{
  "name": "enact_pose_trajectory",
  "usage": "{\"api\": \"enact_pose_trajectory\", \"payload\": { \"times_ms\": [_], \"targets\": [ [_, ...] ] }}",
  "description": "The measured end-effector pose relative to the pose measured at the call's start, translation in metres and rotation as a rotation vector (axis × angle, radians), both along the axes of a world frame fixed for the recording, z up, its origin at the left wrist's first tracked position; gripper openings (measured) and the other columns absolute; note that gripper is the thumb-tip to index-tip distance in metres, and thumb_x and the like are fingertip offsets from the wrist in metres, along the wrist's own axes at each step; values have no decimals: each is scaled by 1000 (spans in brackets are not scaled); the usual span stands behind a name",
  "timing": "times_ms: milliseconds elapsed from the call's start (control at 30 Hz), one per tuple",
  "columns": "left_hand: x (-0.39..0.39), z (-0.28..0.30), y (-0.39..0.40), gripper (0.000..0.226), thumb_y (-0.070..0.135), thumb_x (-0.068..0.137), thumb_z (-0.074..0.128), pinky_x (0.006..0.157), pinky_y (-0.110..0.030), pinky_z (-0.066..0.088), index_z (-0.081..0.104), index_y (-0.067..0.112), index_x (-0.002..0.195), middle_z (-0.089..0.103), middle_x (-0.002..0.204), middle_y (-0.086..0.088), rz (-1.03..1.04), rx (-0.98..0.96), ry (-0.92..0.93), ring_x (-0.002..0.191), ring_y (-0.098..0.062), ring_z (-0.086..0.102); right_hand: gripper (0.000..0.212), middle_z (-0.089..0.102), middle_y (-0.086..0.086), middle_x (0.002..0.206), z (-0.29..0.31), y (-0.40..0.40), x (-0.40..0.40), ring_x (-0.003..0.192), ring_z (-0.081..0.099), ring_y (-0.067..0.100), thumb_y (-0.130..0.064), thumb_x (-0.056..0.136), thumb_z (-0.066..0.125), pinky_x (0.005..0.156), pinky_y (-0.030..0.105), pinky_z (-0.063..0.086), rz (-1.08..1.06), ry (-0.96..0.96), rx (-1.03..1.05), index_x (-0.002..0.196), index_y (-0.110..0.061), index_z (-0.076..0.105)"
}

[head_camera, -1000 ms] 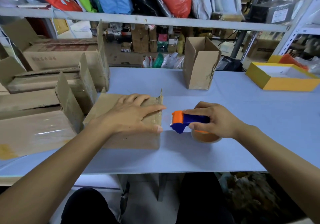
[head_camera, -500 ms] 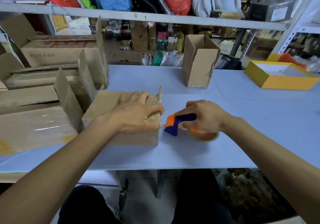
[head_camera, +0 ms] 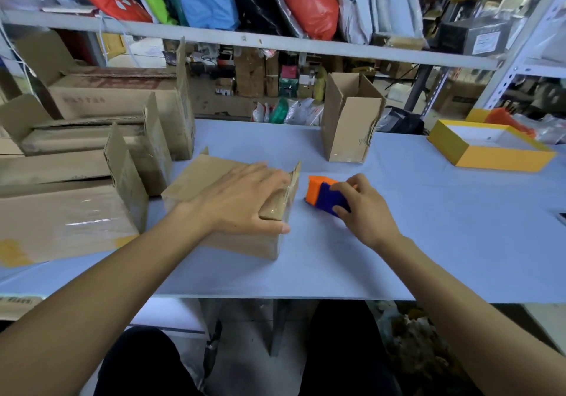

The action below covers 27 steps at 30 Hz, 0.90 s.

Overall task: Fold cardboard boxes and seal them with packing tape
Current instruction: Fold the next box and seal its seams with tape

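A small brown cardboard box [head_camera: 196,178] lies on the pale blue table [head_camera: 428,227] in front of me, a flap standing up at its right end. My left hand [head_camera: 242,199] presses flat on the box's top near that right end, thumb down along the front side. Just to the right, my right hand [head_camera: 363,208] grips an orange and blue tape dispenser [head_camera: 321,195], whose orange end points at the box's right end. A short gap separates dispenser and box. The tape roll is hidden under my hand.
Several folded cardboard boxes [head_camera: 92,156] are stacked at the left. An open tall cardboard box [head_camera: 349,123] stands at the back centre. A yellow tray-like box [head_camera: 490,153] sits at the far right. A shelf rail [head_camera: 245,43] with coloured bags runs overhead.
My right hand has brought the tape dispenser left and up toward the box's right end. My left hand slid slightly along the box top and still presses it.
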<state>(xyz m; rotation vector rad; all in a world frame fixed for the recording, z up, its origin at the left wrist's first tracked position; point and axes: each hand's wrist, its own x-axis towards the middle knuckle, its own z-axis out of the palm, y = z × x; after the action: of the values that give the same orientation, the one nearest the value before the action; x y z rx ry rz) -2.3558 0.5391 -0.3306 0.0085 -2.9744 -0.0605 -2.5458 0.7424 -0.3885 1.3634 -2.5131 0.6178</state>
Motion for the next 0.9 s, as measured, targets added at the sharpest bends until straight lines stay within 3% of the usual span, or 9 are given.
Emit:
{"api": "enact_pose_trajectory", "payload": {
  "times_ms": [67, 200, 300, 400, 533, 667, 767, 833, 900],
  "targets": [
    [4, -2, 0, 78, 86, 71, 41, 111, -42, 29, 51, 37, 131, 40, 147, -1, 29, -61, 75, 142, -27, 24, 35, 55, 13, 108, -6, -9, 4, 95, 55, 38, -5, 81, 69, 85, 47, 47, 25, 15, -11, 116, -11, 66],
    [12, -3, 4, 74, 84, 74, 42, 96, -36, 38, 54, 41, 133, 49, 121, 7, 53, -30, 127, 112, -17, 40, 39, 60, 11, 123, 12, -27, 26, 111, 47, 28, 0, 77, 57, 89, 30, 39, 213, 77, -195, 114, -9, 67],
    [17, -10, 7, 66, 69, 75, 50, 91, -39, 46, 60, 31, 129, 57, 121, 8, 51, 42, 200, 109, -17, 49, 54, 60, 11, 131, 28, -44, 45, 117, 51, 26, 0, 71, 49, 102, 34, 42, 455, 40, -153, 123, -6, 64],
    [28, -19, 3, 56, 51, 76, 52, 96, -38, 44, 61, 25, 124, 63, 122, 8, 62, 136, 260, 112, -20, 55, 49, 66, 7, 121, 28, -51, 54, 105, 58, 26, -9, 73, 49, 90, 40, 49, 485, 42, -123, 119, -7, 67],
    [42, -36, -10, 58, 36, 80, 41, 118, -41, 16, 59, 24, 134, 55, 141, 8, 103, 222, 287, 134, -13, 42, 45, 63, 3, 110, 21, -57, 58, 94, 56, 27, -29, 80, 50, 87, 37, 47, 450, 92, -140, 117, -15, 70],
    [46, -49, -25, 61, 18, 77, 42, 118, -51, 18, 57, 26, 136, 50, 147, 9, 171, 325, 355, 142, -12, 35, 39, 58, -1, 103, 15, -70, 65, 90, 50, 22, -46, 86, 59, 77, 39, 48, 426, 67, -174, 113, -20, 71],
    [41, -55, -29, 42, 31, 88, 46, 114, -38, 30, 62, 21, 126, 55, 139, 7, 136, 388, 425, 135, -16, 41, 45, 56, -2, 98, 12, -80, 72, 88, 49, 21, -60, 84, 57, 67, 38, 48, 361, 39, -222, 102, -21, 69],
    [34, -59, -25, 40, 46, 94, 50, 110, -22, 29, 65, 17, 118, 60, 129, 5, 142, 393, 485, 127, -19, 46, 48, 56, -1, 97, 11, -85, 74, 87, 50, 23, -62, 83, 52, 60, 36, 46, 317, 74, -235, 98, -20, 67],
    [29, -63, -24, 39, 47, 94, 53, 107, -16, 27, 67, 15, 113, 63, 123, 4, 161, 384, 550, 122, -20, 48, 48, 56, 1, 97, 7, -88, 72, 86, 50, 23, -62, 83, 52, 58, 37, 46, 309, 101, -250, 97, -18, 66]
  ]
}}
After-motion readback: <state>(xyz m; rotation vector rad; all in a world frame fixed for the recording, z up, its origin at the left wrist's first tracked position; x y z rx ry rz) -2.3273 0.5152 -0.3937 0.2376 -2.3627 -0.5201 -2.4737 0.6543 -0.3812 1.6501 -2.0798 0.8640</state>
